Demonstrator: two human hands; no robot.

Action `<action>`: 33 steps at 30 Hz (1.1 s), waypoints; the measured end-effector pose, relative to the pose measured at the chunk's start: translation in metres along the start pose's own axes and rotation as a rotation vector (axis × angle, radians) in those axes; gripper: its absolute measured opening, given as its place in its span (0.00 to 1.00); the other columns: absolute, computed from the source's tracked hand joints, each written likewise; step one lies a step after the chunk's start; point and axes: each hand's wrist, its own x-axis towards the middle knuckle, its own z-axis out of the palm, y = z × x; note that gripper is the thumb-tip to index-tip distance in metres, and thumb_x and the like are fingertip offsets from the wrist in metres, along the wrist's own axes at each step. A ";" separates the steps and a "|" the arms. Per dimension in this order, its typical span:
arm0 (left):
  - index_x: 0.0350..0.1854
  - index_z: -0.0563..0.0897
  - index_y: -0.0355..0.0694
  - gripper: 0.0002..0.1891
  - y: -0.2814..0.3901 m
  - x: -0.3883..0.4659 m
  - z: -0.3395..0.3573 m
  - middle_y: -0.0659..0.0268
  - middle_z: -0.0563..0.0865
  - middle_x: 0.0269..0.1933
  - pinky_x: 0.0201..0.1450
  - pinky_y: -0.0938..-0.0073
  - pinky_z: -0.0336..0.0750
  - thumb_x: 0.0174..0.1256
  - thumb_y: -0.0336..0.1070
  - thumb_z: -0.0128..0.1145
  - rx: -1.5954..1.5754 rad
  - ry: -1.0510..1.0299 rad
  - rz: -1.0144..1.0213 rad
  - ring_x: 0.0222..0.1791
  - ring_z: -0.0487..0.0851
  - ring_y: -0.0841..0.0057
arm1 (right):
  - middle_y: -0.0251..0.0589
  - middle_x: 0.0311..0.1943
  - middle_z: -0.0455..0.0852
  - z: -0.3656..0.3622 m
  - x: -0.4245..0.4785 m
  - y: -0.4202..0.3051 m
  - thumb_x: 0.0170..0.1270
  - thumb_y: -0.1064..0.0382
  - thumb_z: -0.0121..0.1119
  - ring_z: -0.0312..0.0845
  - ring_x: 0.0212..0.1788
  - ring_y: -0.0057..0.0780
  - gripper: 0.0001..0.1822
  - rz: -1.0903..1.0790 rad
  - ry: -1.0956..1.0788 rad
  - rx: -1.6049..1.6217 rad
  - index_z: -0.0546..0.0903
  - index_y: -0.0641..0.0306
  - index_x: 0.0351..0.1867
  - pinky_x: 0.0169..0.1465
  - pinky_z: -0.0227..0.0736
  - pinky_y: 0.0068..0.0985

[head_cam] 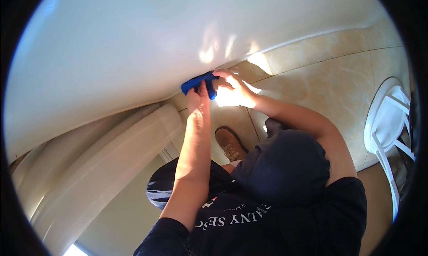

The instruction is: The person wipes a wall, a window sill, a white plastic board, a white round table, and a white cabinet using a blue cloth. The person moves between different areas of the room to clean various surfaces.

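A folded blue cloth [200, 81] lies against the foot of a smooth white curved surface [127, 55], just above the tiled floor. My left hand [197, 95] grips the cloth, its thumb and fingers pressed into the folds. At the cloth's right end, my right hand [235, 90] has its fingertips on the upper corner, the fingers spread and bent; strong sunlight washes out part of this hand. Whether those fingertips pinch the cloth or only touch it cannot be told.
Thick pale rounded mouldings [110, 159] run along the lower left. Beige floor tiles [317, 79] extend to the right, where a white round stool [384, 119] stands or lies near the edge of view. A tan laced shoe [230, 144] is below the hands.
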 end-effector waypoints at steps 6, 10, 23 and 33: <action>0.62 0.75 0.34 0.17 0.070 0.047 -0.027 0.55 0.80 0.61 0.60 0.58 0.83 0.80 0.37 0.44 -0.008 0.206 0.177 0.58 0.80 0.61 | 0.43 0.68 0.72 -0.012 0.002 -0.012 0.74 0.69 0.55 0.71 0.67 0.29 0.21 0.167 -0.048 -0.287 0.73 0.63 0.67 0.67 0.69 0.29; 0.62 0.73 0.34 0.18 0.124 0.088 -0.064 0.56 0.80 0.60 0.61 0.56 0.81 0.81 0.40 0.43 -0.012 0.231 0.247 0.58 0.79 0.60 | 0.43 0.59 0.80 -0.013 -0.001 0.009 0.75 0.71 0.53 0.78 0.60 0.30 0.16 0.095 -0.061 -0.315 0.76 0.68 0.62 0.63 0.74 0.28; 0.60 0.74 0.32 0.17 -0.017 -0.007 -0.009 0.53 0.79 0.60 0.70 0.45 0.72 0.81 0.39 0.41 0.132 -0.207 -0.110 0.61 0.78 0.56 | 0.50 0.69 0.68 -0.009 -0.001 -0.027 0.66 0.67 0.62 0.68 0.68 0.50 0.30 -0.227 -0.067 -0.716 0.71 0.53 0.70 0.66 0.71 0.40; 0.65 0.75 0.41 0.24 -0.059 -0.052 0.033 0.61 0.84 0.55 0.49 0.65 0.82 0.78 0.52 0.49 1.129 -0.790 -0.332 0.49 0.84 0.70 | 0.46 0.72 0.66 -0.037 -0.023 -0.045 0.50 0.59 0.73 0.58 0.75 0.52 0.40 -0.508 0.208 -1.301 0.74 0.49 0.69 0.70 0.57 0.56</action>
